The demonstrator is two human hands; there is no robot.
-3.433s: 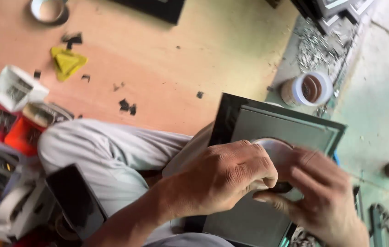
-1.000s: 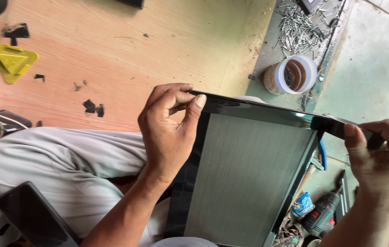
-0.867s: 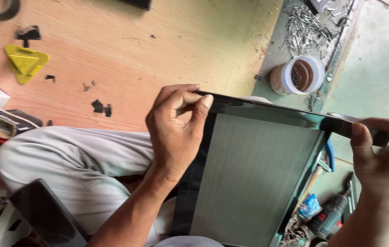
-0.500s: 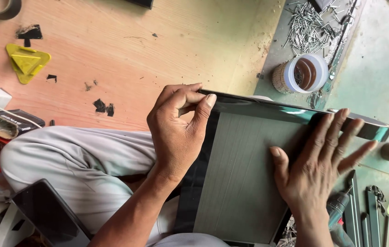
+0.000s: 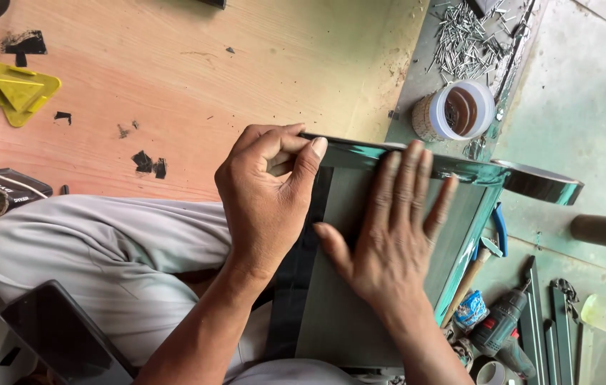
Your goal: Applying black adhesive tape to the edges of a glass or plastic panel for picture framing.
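Observation:
A grey flat panel lies across my lap, with black tape down its left side and a glossy black tape strip along its far edge. My left hand grips the panel's far left corner, thumb pressed on the tape's end. My right hand lies flat and open on the panel, its fingertips on the taped far edge. The tape roll hangs off the panel's right corner, still joined to the strip, with no hand on it.
A wooden board lies beyond my knee, bearing a yellow triangular piece and black tape scraps. A white tub and loose nails are at the far right. A drill, a hammer and metal strips lie right; a phone lies left.
My right hand let go of the tape roll it had pulled out to the right and came left, flat onto the panel, sliding along the taped edge. My left hand kept its grip.

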